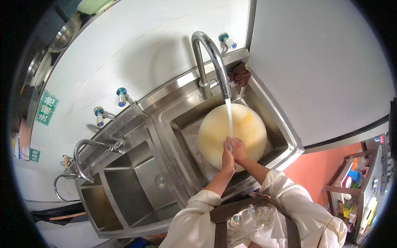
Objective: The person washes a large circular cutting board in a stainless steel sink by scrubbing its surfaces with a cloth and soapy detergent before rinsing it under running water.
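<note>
My left hand [228, 158] and my right hand [239, 151] are pressed together under the stream of running water [229, 114]. Water gathers between the palms, and whether anything small is held there is hidden. The stream falls from a curved chrome faucet [214, 52]. Below the hands, a large round pale-yellow board or disc [214, 133] lies in the right basin of a stainless steel sink [186, 133]. Its top is whitish toward the rim, with a darker yellow patch. Both forearms reach over the sink's front edge.
A dark brown cloth [240, 74] lies at the basin's back corner. To the left are a deep steel basin [152, 176] and a second faucet [83, 145]. A grey panel [316, 71] borders the right side. A shelf rack [344, 187] holding small goods stands at the lower right.
</note>
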Tool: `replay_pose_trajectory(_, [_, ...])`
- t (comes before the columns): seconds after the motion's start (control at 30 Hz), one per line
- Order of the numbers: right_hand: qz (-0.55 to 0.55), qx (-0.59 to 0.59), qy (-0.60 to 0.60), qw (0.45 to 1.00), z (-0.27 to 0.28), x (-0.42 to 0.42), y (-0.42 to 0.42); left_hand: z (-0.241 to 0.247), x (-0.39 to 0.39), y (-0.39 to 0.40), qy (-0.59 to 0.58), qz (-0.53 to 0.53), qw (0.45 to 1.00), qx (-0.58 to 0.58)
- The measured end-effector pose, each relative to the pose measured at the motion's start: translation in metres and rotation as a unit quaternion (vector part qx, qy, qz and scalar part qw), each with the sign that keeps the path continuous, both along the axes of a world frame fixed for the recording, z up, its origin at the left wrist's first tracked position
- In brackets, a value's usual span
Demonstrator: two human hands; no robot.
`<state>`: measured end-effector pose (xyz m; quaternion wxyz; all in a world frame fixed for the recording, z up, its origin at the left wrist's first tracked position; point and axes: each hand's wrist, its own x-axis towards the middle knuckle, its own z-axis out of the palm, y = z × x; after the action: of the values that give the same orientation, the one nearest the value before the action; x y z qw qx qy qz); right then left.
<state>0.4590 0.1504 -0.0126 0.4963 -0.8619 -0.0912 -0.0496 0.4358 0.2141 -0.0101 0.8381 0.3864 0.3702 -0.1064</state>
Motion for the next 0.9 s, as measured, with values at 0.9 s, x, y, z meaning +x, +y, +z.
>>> replay_pose_trajectory(0.9, [0.119, -0.519, 0.319, 0.784, -0.188, 0.063, -0.164, -0.128, 0.023, 0.161, 0.004, -0.224, 0.792, 0.569])
